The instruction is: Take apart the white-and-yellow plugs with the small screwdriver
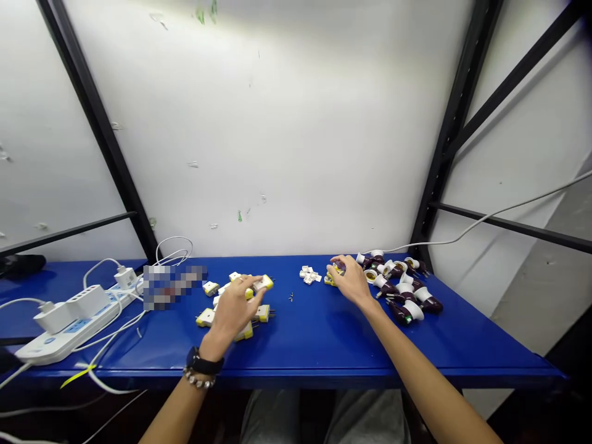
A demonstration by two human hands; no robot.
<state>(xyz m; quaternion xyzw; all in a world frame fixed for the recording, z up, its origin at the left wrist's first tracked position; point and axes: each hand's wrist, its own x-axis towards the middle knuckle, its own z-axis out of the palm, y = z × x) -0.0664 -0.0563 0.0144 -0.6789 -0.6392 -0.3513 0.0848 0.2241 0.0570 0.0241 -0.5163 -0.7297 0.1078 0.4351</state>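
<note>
Left hand [234, 311] open, fingers [250, 286] spread, tips on a yellow-and-white plug adapter [264, 283]; more adapters [205, 317] lie scattered under and around it. Right hand [351, 282] curled, closed on a small yellow plug body [329, 281], mostly hidden by the fingers. Just beside it: loose white plug pieces [309, 275] and a heap of maroon-and-white lamp sockets [401, 290]. Small screws [291, 296] sit between the hands on the blue workbench [324, 351]. White power strip [69, 327] off left, cables plugged in.
</note>
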